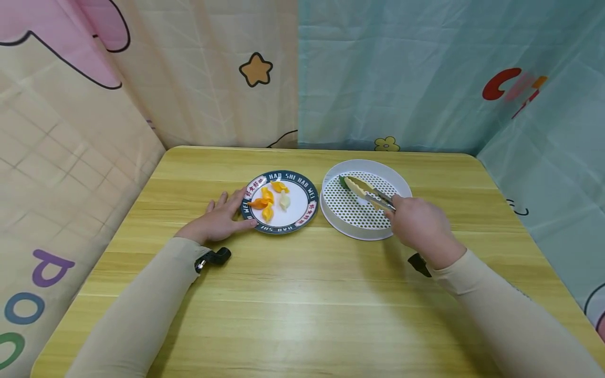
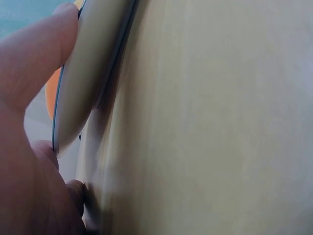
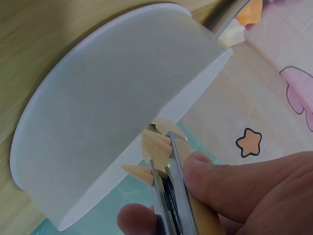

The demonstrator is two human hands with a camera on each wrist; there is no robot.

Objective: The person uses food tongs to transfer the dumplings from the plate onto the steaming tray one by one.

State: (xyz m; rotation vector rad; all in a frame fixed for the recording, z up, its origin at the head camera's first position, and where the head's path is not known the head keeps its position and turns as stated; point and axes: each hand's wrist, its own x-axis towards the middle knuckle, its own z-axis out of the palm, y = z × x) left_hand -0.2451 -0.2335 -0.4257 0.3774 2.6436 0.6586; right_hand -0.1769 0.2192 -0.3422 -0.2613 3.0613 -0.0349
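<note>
My right hand [image 1: 423, 228] grips a pair of tongs [image 1: 378, 198] with metal arms and beige scalloped tips. Those tips reach down into a round white steamer basket [image 1: 365, 234] with a perforated floor, right beside a dark green piece [image 1: 342, 181]; whether they pinch it I cannot tell. On the left, my left hand [image 1: 215, 218] rests against a dark-rimmed plate [image 1: 296, 219], thumb and fingers spread and touching its rim. Several small orange and yellow dumpling-shaped pieces [image 1: 267, 195] lie on the plate together with a whitish one [image 1: 284, 200].
Plate and basket stand side by side near the back of the wooden table [image 1: 283, 294]. Patterned curtains [image 1: 378, 79] hang behind the table and along both sides. A black wrist mount [image 1: 217, 257] sits at my left cuff.
</note>
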